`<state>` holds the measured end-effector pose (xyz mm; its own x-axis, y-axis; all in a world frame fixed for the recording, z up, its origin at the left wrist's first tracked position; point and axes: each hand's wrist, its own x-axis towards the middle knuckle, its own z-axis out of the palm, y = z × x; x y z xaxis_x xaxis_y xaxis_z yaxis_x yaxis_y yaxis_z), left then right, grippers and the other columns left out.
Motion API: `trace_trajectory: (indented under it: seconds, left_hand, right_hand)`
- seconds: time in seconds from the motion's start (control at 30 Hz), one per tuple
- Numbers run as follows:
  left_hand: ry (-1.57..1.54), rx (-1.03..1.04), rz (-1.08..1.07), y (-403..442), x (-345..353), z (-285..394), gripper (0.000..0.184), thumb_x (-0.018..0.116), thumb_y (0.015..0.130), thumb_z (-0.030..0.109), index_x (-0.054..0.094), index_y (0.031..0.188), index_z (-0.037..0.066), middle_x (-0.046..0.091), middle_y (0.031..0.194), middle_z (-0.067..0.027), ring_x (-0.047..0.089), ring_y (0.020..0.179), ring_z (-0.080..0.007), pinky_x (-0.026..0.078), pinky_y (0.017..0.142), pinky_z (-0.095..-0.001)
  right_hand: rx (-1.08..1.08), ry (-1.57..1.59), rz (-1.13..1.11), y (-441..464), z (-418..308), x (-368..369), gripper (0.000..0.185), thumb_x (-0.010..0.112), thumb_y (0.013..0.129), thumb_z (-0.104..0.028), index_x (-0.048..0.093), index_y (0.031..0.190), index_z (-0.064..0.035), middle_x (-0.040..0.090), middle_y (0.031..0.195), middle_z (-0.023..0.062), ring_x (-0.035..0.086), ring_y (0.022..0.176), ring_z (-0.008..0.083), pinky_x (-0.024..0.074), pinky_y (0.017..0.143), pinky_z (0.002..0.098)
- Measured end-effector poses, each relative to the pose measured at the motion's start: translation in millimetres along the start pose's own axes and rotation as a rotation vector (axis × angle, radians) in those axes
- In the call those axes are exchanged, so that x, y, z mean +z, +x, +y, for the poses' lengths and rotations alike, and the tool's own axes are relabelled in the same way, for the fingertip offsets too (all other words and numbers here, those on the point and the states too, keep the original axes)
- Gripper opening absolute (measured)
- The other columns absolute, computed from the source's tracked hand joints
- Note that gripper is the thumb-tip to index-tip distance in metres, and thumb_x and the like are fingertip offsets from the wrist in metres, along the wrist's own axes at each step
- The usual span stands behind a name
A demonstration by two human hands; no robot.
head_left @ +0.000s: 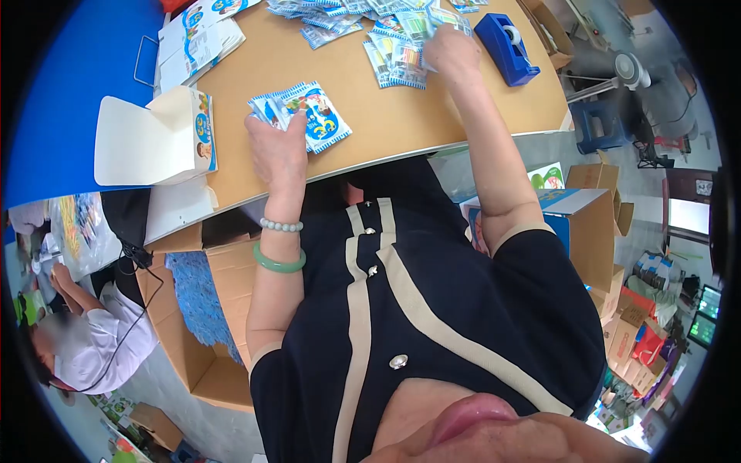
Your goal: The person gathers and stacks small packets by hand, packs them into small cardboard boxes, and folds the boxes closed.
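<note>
My left hand (279, 147) is closed around a small fanned stack of white-and-blue packets (323, 122) at the table's near side. My right hand (451, 54) reaches into the packet pile at the far side, its fingers bent over a packet (434, 27); the fingertips are partly hidden. More packets (397, 58) with coloured contents lie just left of that hand. An open white carton (150, 139) with a printed blue side stands left of my left hand.
A blue tape dispenser (505, 48) sits right of my right hand. Flat printed cartons (193, 46) lie at the far left. Beneath the table's left end is a cardboard box (181, 339) with blue material. Another person (100, 347) is at the left.
</note>
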<state>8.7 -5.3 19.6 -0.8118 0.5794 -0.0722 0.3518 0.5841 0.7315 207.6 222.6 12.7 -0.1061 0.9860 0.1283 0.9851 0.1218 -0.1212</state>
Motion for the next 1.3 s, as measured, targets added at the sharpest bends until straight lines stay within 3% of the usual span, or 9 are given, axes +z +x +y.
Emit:
trace_trajectory:
  seconds: [0.27,0.33,0.4,0.47,0.63,0.73,1.0,1.13,1.3]
  left_hand:
    - [0.000,0.010,0.015,6.3,7.4,-0.5,0.060,0.076,0.074,0.039,0.049,0.111,-0.001,0.064,0.107,-0.0215,0.063,0.100,-0.0381,0.048,0.085,-0.0467]
    - [0.032,0.070,0.064,6.6,7.8,-7.6,0.062,0.076,0.074,0.040,0.049,0.112,-0.002,0.064,0.108,-0.0219,0.062,0.101,-0.0384,0.048,0.085,-0.0469]
    - [0.040,0.050,0.055,4.4,7.4,-9.7,0.062,0.076,0.075,0.040,0.049,0.111,-0.002,0.064,0.107,-0.0220,0.063,0.100,-0.0382,0.048,0.085,-0.0465]
    - [-0.026,0.048,0.020,6.4,7.7,-5.9,0.063,0.076,0.075,0.042,0.049,0.111,-0.003,0.064,0.106,-0.0224,0.063,0.099,-0.0378,0.049,0.084,-0.0457]
    - [-0.237,0.104,-0.015,16.8,5.2,-27.2,0.063,0.075,0.077,0.044,0.050,0.109,-0.005,0.066,0.102,-0.0207,0.065,0.095,-0.0339,0.050,0.082,-0.0424]
    - [-0.308,0.202,-0.270,20.2,5.1,-28.3,0.061,0.076,0.079,0.040,0.050,0.108,-0.007,0.067,0.097,-0.0165,0.066,0.087,-0.0255,0.052,0.075,-0.0368]
    - [-0.552,0.107,-0.284,15.7,16.5,-14.0,0.047,0.079,0.078,0.028,0.055,0.101,-0.006,0.066,0.093,-0.0120,0.063,0.080,-0.0142,0.052,0.067,-0.0290]
    - [-0.328,0.090,-0.170,17.0,16.2,-8.4,0.046,0.079,0.079,0.027,0.055,0.102,-0.005,0.066,0.095,-0.0123,0.063,0.081,-0.0147,0.052,0.068,-0.0289]
    - [-0.493,0.074,-0.228,11.7,10.2,1.0,0.047,0.079,0.079,0.019,0.053,0.109,-0.005,0.066,0.099,-0.0122,0.063,0.082,-0.0159,0.053,0.070,-0.0300]
  right_hand:
    - [0.074,0.353,0.067,-39.3,18.3,-36.7,0.033,0.052,0.084,-0.022,0.064,0.110,-0.0053,0.066,0.112,0.0190,0.062,0.101,0.0384,0.0508,0.085,0.0444]
    - [-0.227,0.673,0.092,-75.7,-15.1,-27.2,0.027,0.052,0.084,-0.015,0.062,0.106,-0.0027,0.066,0.103,0.0214,0.061,0.097,0.0413,0.0501,0.081,0.0477]
    - [-0.523,0.577,0.307,-112.9,-54.9,4.3,0.026,0.055,0.087,-0.010,0.060,0.112,-0.0030,0.066,0.098,0.0205,0.064,0.090,0.0370,0.0507,0.080,0.0445]
    - [-0.720,0.581,0.171,-142.1,-88.1,25.8,0.033,0.059,0.088,-0.014,0.055,0.120,-0.0038,0.065,0.102,0.0198,0.062,0.092,0.0386,0.0501,0.081,0.0454]
    - [-0.660,0.831,0.161,-174.1,-106.9,21.7,0.035,0.060,0.088,-0.015,0.053,0.120,-0.0020,0.063,0.101,0.0201,0.060,0.098,0.0391,0.0496,0.083,0.0449]
    - [-0.425,1.020,-0.296,-170.2,-96.2,4.6,0.037,0.062,0.086,-0.017,0.054,0.119,-0.0026,0.061,0.104,0.0202,0.058,0.100,0.0394,0.0486,0.085,0.0447]
    - [-0.694,0.826,0.160,-172.9,-85.9,11.5,0.040,0.067,0.081,-0.018,0.057,0.118,-0.0053,0.058,0.111,0.0172,0.058,0.099,0.0364,0.0489,0.083,0.0416]
    - [-0.576,0.986,-0.225,-173.2,-85.1,3.1,0.041,0.067,0.079,-0.016,0.058,0.117,-0.0048,0.056,0.112,0.0155,0.055,0.104,0.0341,0.0474,0.086,0.0406]
    - [-0.582,0.996,-0.142,-173.1,-88.0,4.0,0.042,0.067,0.078,-0.015,0.058,0.118,-0.0045,0.056,0.109,0.0151,0.055,0.105,0.0327,0.0462,0.089,0.0400]
